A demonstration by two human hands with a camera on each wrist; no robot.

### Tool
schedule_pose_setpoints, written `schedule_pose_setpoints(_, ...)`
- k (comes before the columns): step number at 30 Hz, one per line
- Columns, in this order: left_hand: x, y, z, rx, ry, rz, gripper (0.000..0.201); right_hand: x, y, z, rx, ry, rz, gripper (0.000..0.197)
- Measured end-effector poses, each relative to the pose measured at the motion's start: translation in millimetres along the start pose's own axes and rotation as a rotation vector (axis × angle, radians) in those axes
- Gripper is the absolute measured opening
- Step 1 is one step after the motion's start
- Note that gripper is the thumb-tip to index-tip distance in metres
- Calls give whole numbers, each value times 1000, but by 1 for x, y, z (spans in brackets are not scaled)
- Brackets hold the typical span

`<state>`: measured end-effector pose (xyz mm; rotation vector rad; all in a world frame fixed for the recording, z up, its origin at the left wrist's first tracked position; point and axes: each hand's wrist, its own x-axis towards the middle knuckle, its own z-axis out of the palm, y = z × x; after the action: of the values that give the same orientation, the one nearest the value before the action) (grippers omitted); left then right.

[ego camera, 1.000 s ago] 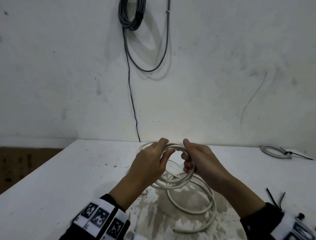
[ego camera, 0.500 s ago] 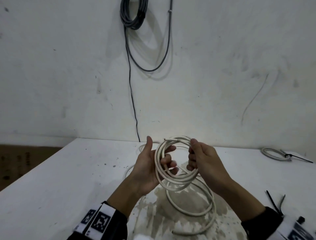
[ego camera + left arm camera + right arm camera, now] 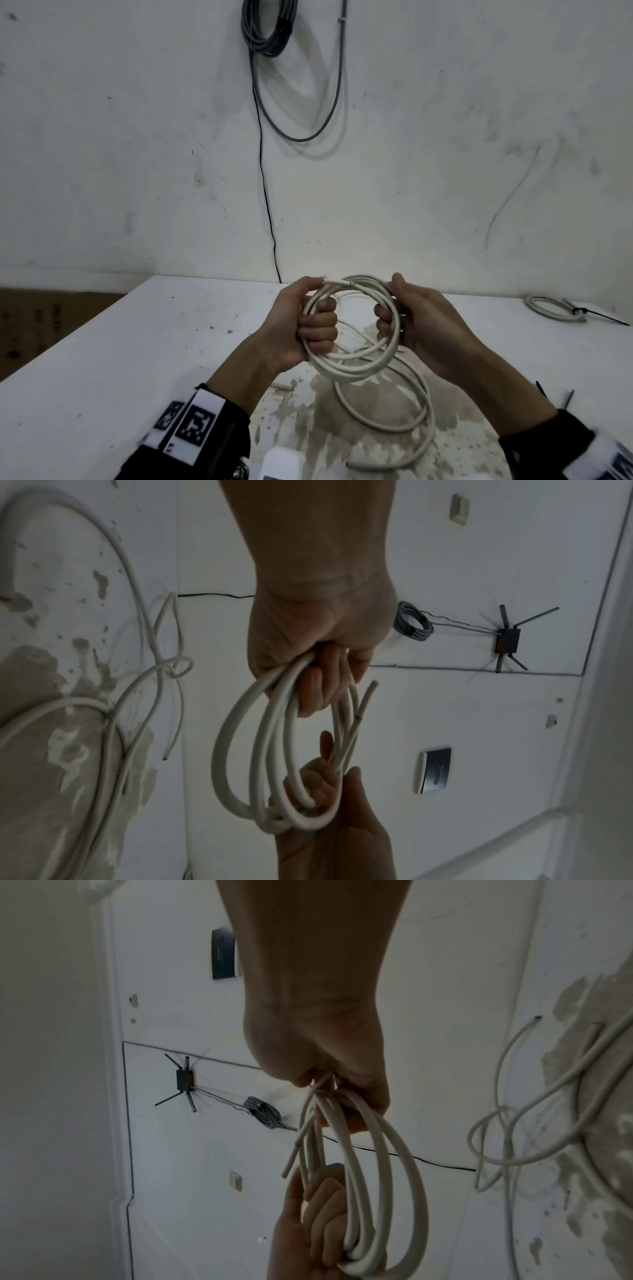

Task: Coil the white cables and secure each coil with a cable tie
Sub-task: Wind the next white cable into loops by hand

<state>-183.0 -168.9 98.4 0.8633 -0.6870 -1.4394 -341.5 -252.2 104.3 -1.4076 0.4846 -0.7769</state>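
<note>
I hold a coil of white cable (image 3: 346, 368) upright above the table, several loops thick. My left hand (image 3: 308, 325) grips its left side with the fingers curled through the loops. My right hand (image 3: 407, 322) grips the right side the same way. A cut cable end (image 3: 337, 282) pokes out at the top near my left thumb. In the left wrist view the coil (image 3: 240, 750) hangs between my left hand (image 3: 318, 653) and my right hand (image 3: 329, 804). In the right wrist view the coil (image 3: 387, 1164) runs from my right hand (image 3: 325, 1074) to the left hand (image 3: 318, 1218).
More white cable (image 3: 407, 421) lies in loose loops on the stained white table (image 3: 102, 377) under my hands. A tied coil (image 3: 551, 308) sits at the far right with a black cable tie (image 3: 603, 317). Loose black ties (image 3: 555, 397) lie near my right sleeve. Grey cable (image 3: 267, 31) hangs on the wall.
My left hand has closed its fingers round the left side of the coil. The coil has turned to face me more squarely, and both hands have spread apart.
</note>
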Motion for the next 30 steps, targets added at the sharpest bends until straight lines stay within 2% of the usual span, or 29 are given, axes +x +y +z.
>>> schedule_pose_setpoints(3, -1, -4, 2, 84, 48, -10, 51, -1, 1, 1, -135, 31, -40, 31)
schedule_pose_setpoints(6, 1, -8, 2, 81, 80, 20, 51, -1, 4, 0, -204, 41, -114, 23)
schedule_pose_setpoints(10, 3, -8, 2, 49, 105, 51, 52, -2, 9, 2, -488, 41, -280, 24)
schedule_pose_setpoints(14, 4, -9, 4, 31, 105, 63, 50, -1, 18, -3, -714, 34, -391, 17)
schedule_pose_setpoints(18, 7, -13, 6, 67, 105, 37, 49, 2, 23, -12, -900, 103, -408, 16)
schedule_pose_setpoints(21, 11, -18, 6, 54, 84, 17, 42, 1, 24, -17, -726, 95, -303, 34)
schedule_pose_setpoints(23, 13, -21, 6, 18, 57, -13, 36, -5, 21, -19, -624, 39, -259, 40)
schedule_pose_setpoints(27, 16, -31, 4, -5, -29, -104, 17, -20, 20, -26, -563, -2, -234, 41)
schedule_pose_setpoints(30, 19, -44, 2, 81, 12, -41, 19, -29, 26, -33, -533, 33, -207, 32)
